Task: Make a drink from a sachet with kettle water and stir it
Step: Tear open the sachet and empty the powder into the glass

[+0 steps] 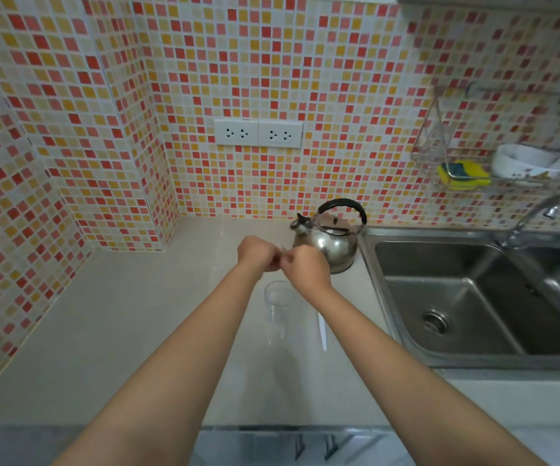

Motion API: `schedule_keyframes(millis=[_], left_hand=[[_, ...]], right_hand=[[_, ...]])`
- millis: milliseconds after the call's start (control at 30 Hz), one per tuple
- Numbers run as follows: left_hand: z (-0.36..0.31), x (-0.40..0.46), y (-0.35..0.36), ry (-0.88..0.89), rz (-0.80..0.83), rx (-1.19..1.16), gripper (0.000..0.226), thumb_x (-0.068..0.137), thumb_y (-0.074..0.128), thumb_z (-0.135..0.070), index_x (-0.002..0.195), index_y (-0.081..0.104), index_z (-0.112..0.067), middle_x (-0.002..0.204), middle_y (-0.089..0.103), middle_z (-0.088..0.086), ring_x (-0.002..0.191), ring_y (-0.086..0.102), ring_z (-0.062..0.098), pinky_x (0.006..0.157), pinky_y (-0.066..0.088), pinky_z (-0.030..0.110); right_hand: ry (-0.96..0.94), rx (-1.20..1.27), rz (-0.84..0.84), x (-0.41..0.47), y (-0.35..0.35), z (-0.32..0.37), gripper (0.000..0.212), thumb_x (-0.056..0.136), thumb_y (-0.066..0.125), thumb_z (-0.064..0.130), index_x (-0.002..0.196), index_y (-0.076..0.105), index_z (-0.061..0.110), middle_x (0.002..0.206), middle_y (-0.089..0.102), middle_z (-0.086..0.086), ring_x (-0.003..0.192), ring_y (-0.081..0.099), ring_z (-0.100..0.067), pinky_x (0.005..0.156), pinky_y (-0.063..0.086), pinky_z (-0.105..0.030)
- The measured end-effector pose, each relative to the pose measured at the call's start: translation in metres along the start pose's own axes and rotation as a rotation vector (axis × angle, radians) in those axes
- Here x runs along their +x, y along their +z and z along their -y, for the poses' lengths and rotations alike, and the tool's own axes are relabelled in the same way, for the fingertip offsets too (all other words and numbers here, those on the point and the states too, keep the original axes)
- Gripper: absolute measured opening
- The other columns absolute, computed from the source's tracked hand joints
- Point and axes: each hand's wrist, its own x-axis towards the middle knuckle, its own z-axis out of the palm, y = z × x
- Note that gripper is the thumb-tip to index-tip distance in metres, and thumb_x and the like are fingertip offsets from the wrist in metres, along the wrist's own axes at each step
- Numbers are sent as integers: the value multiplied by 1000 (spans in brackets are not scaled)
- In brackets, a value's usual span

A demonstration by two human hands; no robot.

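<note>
- The sachet (282, 253) is a small, pale scrap, mostly hidden, pinched between both hands above the counter, just over the glass.
- The left hand (255, 253) has its fingers curled together on the sachet's left end.
- The right hand (305, 268) meets it fingertip to fingertip, fingers closed on the other end.
- The clear glass (277, 301) stands upright on the counter directly below the hands, nearer the person.
- A thin white stirrer (322, 331) lies flat just right of the glass.
- The steel kettle (330, 242), black handle up and spout pointing left, sits on the counter behind the right hand.
- The beige counter (137, 314) runs left; the steel sink (473, 297) lies to the right.
- On the far tiled wall is a double socket (258, 133).
</note>
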Motion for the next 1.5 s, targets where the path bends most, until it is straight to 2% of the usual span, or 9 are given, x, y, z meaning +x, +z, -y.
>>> schedule_keyframes(millis=[100, 267, 467, 533, 733, 900, 1133, 1333, 1500], left_hand=[[3, -7, 3, -26, 91, -13, 19, 77, 72, 0, 60, 62, 0, 49, 65, 11, 46, 65, 18, 55, 58, 27], [8, -15, 6, -53, 216, -6, 11, 90, 61, -6, 81, 66, -2, 74, 66, 11, 57, 61, 12, 57, 48, 20], [18, -14, 6, -8, 342, -43, 21, 91, 62, -11, 70, 60, -10, 74, 60, 6, 67, 56, 11, 66, 47, 18], [21, -13, 5, 34, 353, -40, 21, 90, 64, -13, 69, 61, -9, 73, 61, 7, 67, 56, 13, 71, 48, 19], [25, -10, 2, 99, 379, -33, 22, 90, 63, -15, 70, 60, -7, 70, 59, 8, 62, 53, 13, 69, 47, 20], [23, -12, 2, 125, 367, -26, 22, 91, 62, -17, 72, 62, -6, 68, 58, 8, 62, 53, 14, 70, 47, 22], [13, -17, 2, 210, 316, 266, 20, 94, 54, -5, 74, 59, -4, 72, 62, 7, 63, 60, 10, 60, 52, 13], [7, -22, 1, 292, 293, 407, 26, 89, 58, -2, 64, 54, -8, 76, 63, 12, 72, 61, 20, 80, 54, 29], [3, -30, 11, 367, 176, 612, 17, 84, 62, -8, 70, 53, -7, 88, 63, 13, 80, 55, 24, 71, 46, 33]], right_hand=[[45, 198, 42, -4, -3, -12, 20, 84, 62, 23, 76, 74, 10, 68, 68, -13, 65, 63, -27, 56, 48, -32], [176, 424, 139, -8, -9, -24, 17, 80, 71, 12, 91, 75, 0, 82, 74, -19, 57, 68, -18, 65, 56, -33], [424, 576, 347, -12, -30, -11, 17, 86, 60, 1, 100, 66, -7, 53, 67, -9, 36, 60, -5, 70, 55, -25], [446, 585, 424, -16, -38, -3, 19, 92, 51, 2, 104, 61, -8, 69, 70, -16, 32, 57, -4, 67, 52, -21], [431, 732, 427, -28, -53, -1, 29, 94, 43, -3, 114, 55, -21, 96, 61, -28, 65, 63, -23, 86, 53, -35], [451, 812, 374, -22, -49, -6, 24, 94, 42, -2, 108, 56, -16, 87, 65, -28, 65, 70, -29, 67, 57, -28], [392, 414, 324, 1, -20, -9, 35, 90, 57, 29, 71, 64, 1, 80, 75, -20, 53, 70, -13, 42, 50, -15], [309, 366, 186, 0, -18, -12, 22, 86, 58, 15, 68, 60, 4, 79, 74, -19, 50, 62, -17, 48, 50, -21], [320, 221, 88, 1, -16, -14, 34, 85, 56, 9, 51, 52, 8, 74, 75, -16, 35, 52, -9, 37, 32, -17]])
